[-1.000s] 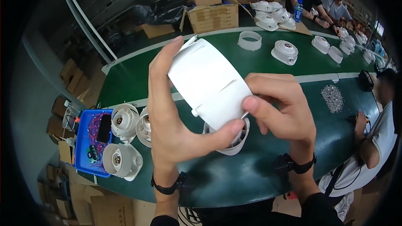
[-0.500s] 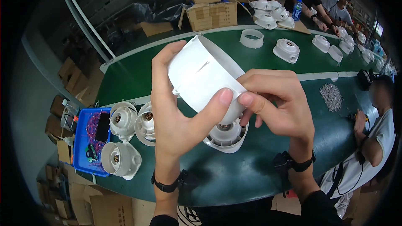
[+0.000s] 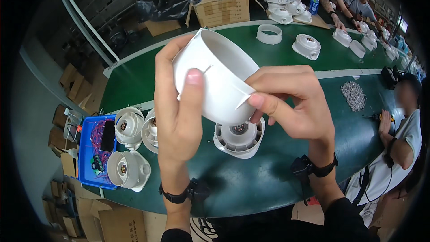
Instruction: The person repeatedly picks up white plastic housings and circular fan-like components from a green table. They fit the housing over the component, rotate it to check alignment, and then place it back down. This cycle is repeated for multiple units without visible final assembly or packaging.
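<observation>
Between my two hands, above the green table, I hold a white plastic ring-shaped housing (image 3: pixel 224 80), tilted with its wide opening toward the upper right. My left hand (image 3: pixel 179 103) wraps its left side, thumb laid flat on the outer wall. At its lower right rim, my right hand (image 3: pixel 293 101) pinches the edge between thumb and fingers. Just below the housing, a white finned base (image 3: pixel 239 145) with a dark round centre sits on the table, partly covered by it. More white units, one a round-mouthed housing (image 3: pixel 127 170), stand left of my left hand.
A blue tray (image 3: pixel 85 152) with red and blue wires is at the left. A pile of small metal screws (image 3: pixel 353 96) lies at the right, near a seated person with a screwdriver. On the far green belt stand a white ring (image 3: pixel 269 35) and a white unit (image 3: pixel 307 46).
The housing has turned in my hands and moved slightly up and left. My left thumb has shifted up its wall. A far co-worker's hand has reached toward a white unit.
</observation>
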Motion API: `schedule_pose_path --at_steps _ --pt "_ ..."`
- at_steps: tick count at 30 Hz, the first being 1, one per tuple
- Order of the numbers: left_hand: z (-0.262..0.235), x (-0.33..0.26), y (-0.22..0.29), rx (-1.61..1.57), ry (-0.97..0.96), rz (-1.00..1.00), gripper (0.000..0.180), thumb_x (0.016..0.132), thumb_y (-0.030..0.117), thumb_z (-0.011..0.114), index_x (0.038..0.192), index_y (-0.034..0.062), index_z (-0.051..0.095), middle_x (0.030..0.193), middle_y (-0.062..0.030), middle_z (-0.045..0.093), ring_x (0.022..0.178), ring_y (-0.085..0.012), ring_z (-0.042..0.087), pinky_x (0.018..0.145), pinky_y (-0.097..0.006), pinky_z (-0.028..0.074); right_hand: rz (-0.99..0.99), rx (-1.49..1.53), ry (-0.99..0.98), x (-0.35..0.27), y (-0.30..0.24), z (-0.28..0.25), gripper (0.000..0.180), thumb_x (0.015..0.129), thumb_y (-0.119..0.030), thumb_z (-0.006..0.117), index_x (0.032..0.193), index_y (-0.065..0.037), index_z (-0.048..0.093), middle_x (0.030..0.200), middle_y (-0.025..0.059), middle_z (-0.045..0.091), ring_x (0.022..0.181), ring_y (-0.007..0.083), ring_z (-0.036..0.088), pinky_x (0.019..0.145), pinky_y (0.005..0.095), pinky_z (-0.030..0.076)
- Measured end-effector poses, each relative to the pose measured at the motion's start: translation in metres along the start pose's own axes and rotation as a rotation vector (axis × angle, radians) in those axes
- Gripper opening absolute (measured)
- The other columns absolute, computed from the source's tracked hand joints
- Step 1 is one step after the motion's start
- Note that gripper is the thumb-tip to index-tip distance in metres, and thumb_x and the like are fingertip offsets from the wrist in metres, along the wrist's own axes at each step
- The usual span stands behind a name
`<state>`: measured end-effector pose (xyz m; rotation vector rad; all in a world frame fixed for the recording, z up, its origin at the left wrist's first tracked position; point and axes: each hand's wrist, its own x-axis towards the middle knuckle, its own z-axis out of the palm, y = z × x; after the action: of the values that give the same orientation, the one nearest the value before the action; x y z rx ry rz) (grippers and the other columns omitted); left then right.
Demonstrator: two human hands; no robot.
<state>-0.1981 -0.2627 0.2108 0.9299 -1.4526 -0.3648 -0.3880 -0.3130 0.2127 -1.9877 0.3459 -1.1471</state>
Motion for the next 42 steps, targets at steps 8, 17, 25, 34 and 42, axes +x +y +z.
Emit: schedule_pose_path --at_steps 8,17,25,34,42 --pt "-0.027 -0.002 -0.014 0.056 -0.238 0.072 0.108 0.065 0.030 0.085 0.150 -0.0016 0.025 0.142 -0.0203 0.044 0.130 -0.0311 0.047 0.108 -0.041 0.038 0.066 0.071 0.001 0.005 0.005 -0.002 0.015 0.091 -0.008 0.065 0.089 0.006 0.070 0.074 0.0099 0.067 0.060 0.0129 0.067 0.051 0.0237 0.051" --pt "-0.030 0.002 -0.010 -0.110 0.000 0.050 0.101 0.077 0.054 0.072 0.147 -0.0038 0.027 0.144 -0.0241 0.037 0.137 -0.0344 0.038 0.110 -0.045 0.033 -0.114 0.008 -0.054 0.009 0.008 -0.006 0.018 0.087 -0.013 0.069 0.090 0.005 0.069 0.087 0.0121 0.068 0.070 0.0141 0.067 0.061 0.0250 0.054" --pt "-0.037 -0.005 -0.001 -0.188 -0.068 -0.072 0.120 0.062 0.052 0.080 0.149 -0.0045 0.021 0.136 -0.0219 0.045 0.126 -0.0311 0.050 0.105 -0.041 0.040 -0.286 -0.178 -0.190 0.017 0.016 -0.003 0.024 0.077 -0.016 0.077 0.084 0.003 0.065 0.099 0.0145 0.069 0.081 0.0194 0.068 0.071 0.0278 0.056" --pt "-0.027 -0.006 -0.009 0.022 0.104 0.090 0.105 0.068 0.039 0.084 0.147 0.0002 0.026 0.138 -0.0194 0.044 0.123 -0.0295 0.052 0.104 -0.040 0.042 -0.195 -0.270 -0.051 0.015 0.014 0.020 0.094 0.065 -0.023 0.089 0.144 -0.009 0.042 0.149 0.0159 0.041 0.131 0.0296 0.049 0.094 0.0395 0.053" --pt "-0.032 -0.004 -0.012 -0.064 0.166 0.116 0.043 0.101 0.026 0.049 0.130 -0.0062 0.046 0.124 -0.0183 0.055 0.113 -0.0205 0.056 0.095 -0.033 0.046 -0.242 -0.340 0.033 0.020 0.020 0.016 0.069 0.062 -0.008 0.077 0.129 -0.005 0.058 0.134 0.0155 0.057 0.117 0.0265 0.061 0.079 0.0340 0.059"
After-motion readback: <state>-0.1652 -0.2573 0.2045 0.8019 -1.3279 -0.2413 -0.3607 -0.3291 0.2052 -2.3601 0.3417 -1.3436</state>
